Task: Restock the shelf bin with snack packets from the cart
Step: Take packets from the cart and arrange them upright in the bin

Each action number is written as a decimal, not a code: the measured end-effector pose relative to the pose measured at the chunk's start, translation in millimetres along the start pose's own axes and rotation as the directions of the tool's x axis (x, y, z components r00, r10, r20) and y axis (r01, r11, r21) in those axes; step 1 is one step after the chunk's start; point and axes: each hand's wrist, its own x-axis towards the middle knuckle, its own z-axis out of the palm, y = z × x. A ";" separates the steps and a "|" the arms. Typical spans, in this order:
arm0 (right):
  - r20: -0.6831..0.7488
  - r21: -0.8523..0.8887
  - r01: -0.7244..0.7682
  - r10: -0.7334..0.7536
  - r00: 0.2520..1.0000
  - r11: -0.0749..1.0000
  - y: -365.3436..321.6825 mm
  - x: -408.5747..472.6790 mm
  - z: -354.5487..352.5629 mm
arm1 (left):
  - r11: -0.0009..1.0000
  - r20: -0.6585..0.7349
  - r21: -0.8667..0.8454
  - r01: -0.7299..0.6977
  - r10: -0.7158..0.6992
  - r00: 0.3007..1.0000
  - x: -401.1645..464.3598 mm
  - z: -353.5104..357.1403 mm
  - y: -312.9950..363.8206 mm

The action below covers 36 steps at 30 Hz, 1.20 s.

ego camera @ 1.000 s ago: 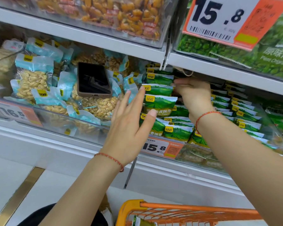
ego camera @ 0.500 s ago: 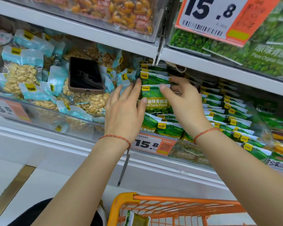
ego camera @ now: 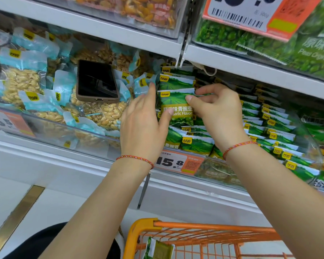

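A green garlic-flavour pea packet point(ego camera: 176, 107) stands upright in the clear shelf bin point(ego camera: 213, 171), on a pile of the same green packets point(ego camera: 273, 128). My left hand point(ego camera: 144, 126) presses its left edge, thumb across the packet's lower front. My right hand point(ego camera: 217, 111) grips the packet's right edge between thumb and fingers. Both wrists wear red string bracelets. The orange cart point(ego camera: 204, 238) sits below, with one green packet point(ego camera: 159, 249) visible inside.
The neighbouring bin on the left holds blue-topped peanut packets point(ego camera: 21, 79) with a dark phone point(ego camera: 96, 81) lying on top. Price tags read 15.8 point(ego camera: 172, 162). A white shelf point(ego camera: 251, 70) hangs close above the green packets. Further bins sit above.
Both hands closed in on one green packet, which now stands upright facing me between them. The view has tilted slightly downward, showing more of the cart.
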 end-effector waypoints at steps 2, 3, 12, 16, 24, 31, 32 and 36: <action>-0.060 -0.047 0.053 -0.056 0.997 0.997 1.3 -2.0 2.8 | 1.000 -0.010 0.008 0.030 -0.030 1.000 1.0 1.0 -2.6; -0.087 -0.057 0.061 -0.066 0.994 0.997 1.1 -2.9 4.2 | 1.000 -0.002 0.010 0.026 -0.026 1.000 1.4 1.3 -3.2; -0.008 -0.053 0.086 -0.087 0.996 0.995 5.2 -2.5 13.6 | 0.999 0.036 0.008 -0.046 0.046 0.998 -1.3 4.2 -3.1; 0.059 -0.086 0.077 -0.072 0.996 0.993 2.8 -3.1 6.5 | 0.999 0.060 0.024 -0.021 0.020 0.998 -2.9 1.8 -1.3; 0.023 -0.344 0.253 -0.262 0.965 0.904 -3.1 -49.0 -56.1 | 0.982 -0.044 -0.131 -0.133 0.129 0.991 -39.1 -43.2 1.1; 0.336 -0.440 0.663 -0.574 0.747 0.605 24.4 -121.4 -111.7 | 0.932 0.241 -0.202 -0.302 0.346 0.907 -111.5 -79.9 54.5; 0.452 -0.437 0.740 -0.586 0.672 0.512 29.9 -133.3 -117.9 | 0.915 0.318 -0.203 -0.349 0.399 0.860 -124.1 -81.9 66.7; 0.780 -0.377 0.896 -0.442 0.443 0.234 57.8 -180.6 -133.3 | 0.835 0.855 0.105 -0.541 0.202 0.478 -162.3 -65.1 96.7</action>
